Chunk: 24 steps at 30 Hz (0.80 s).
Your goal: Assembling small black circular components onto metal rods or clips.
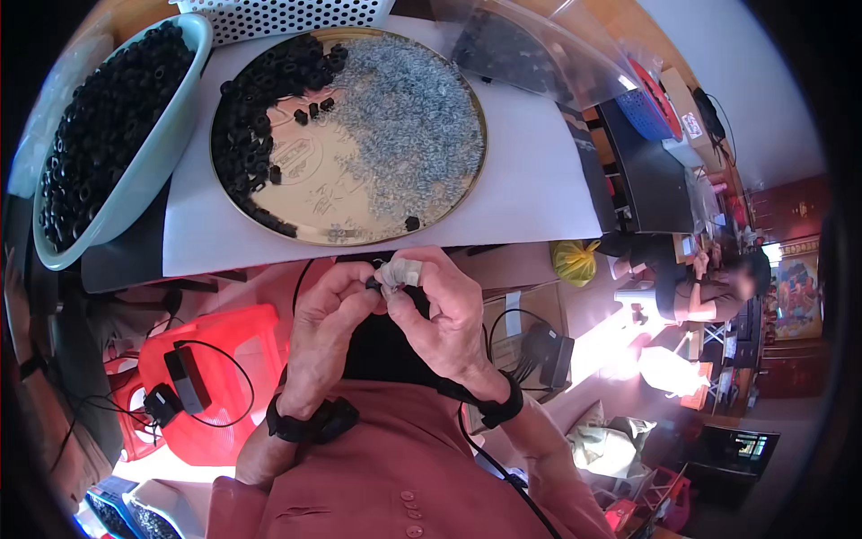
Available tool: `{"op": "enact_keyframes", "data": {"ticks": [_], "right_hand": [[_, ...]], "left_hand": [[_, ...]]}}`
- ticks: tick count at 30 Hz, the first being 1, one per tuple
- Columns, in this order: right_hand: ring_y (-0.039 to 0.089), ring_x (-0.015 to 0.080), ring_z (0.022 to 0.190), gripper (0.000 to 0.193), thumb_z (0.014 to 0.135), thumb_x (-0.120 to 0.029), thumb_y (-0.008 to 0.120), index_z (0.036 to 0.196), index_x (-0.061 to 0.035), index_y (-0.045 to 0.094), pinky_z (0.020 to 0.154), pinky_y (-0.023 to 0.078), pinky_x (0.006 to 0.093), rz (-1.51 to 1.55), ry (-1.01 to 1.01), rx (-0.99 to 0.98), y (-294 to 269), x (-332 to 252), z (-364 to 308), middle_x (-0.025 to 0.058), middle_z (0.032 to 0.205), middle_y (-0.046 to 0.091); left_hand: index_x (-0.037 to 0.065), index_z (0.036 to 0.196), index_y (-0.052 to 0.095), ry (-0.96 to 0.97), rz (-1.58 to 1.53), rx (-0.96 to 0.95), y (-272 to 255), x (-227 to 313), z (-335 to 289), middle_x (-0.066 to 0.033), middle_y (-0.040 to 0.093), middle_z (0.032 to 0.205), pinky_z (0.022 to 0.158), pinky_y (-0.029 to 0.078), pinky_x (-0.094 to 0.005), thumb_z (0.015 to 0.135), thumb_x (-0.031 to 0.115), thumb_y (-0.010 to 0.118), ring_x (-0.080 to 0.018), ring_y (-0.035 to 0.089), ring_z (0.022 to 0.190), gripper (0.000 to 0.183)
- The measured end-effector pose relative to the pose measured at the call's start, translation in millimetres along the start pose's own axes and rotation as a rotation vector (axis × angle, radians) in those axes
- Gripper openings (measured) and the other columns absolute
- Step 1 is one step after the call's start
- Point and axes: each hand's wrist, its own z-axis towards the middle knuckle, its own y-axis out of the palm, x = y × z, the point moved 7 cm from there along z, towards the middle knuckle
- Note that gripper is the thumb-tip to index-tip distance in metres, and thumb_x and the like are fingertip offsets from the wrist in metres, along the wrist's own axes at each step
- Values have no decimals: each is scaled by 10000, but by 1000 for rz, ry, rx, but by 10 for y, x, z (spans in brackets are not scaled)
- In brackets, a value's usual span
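Observation:
Just past the front edge of the table, my two hands meet fingertip to fingertip. My left hand (325, 314) pinches a small black ring-like part (373, 283) between thumb and forefinger. Opposite it, my right hand (444, 310) is closed in a pinch against the same part, with pale tape (401, 272) wrapped on a finger. Whatever sits between the right fingertips is too small to make out. Beyond the hands lies a round gold tray (301, 202). Short black cylindrical parts (238, 135) line its left side, and a heap of tiny clear, silvery pieces (409, 121) covers its right.
A pale green basin (184, 135) full of black parts stands left of the tray. Behind are a white perforated basket (287, 18) and a clear plastic box (539, 54). A red plastic stool (242, 359) with cables is at lower left. Another person (709, 292) sits at right.

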Motion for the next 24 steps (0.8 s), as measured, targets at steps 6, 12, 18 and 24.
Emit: {"op": "enact_keyframes", "data": {"ticks": [6,12,18,24], "right_hand": [[654,198,823,126,827,36,663,944,30,614,736,529,286,77,96,115,-20,2,37,114,984,628],[603,138,890,203,854,90,609,1054,58,612,754,516,246,-33,-66,19,43,-46,24,120,1068,584],[613,143,879,223,882,78,600,1103,51,617,748,529,246,20,74,68,54,14,-27,124,1066,596],[669,238,850,225,849,74,608,1069,32,629,743,542,302,-99,32,130,20,-48,-65,133,1016,636]], "left_hand": [[-4,1135,592,19,13,2,-22,34,25,-28,651,953,862,469,-256,914,27,571,-101,601,887,224],[-3,1137,594,7,44,-5,36,39,-3,-23,650,960,858,474,-251,917,18,562,-93,596,883,224],[-4,1138,606,24,-3,14,18,25,-14,-22,646,980,855,480,-253,916,15,564,-97,599,896,227],[2,1120,623,-5,-138,31,23,-61,-19,-37,649,1014,875,475,-269,918,22,566,-115,600,928,211]]}}
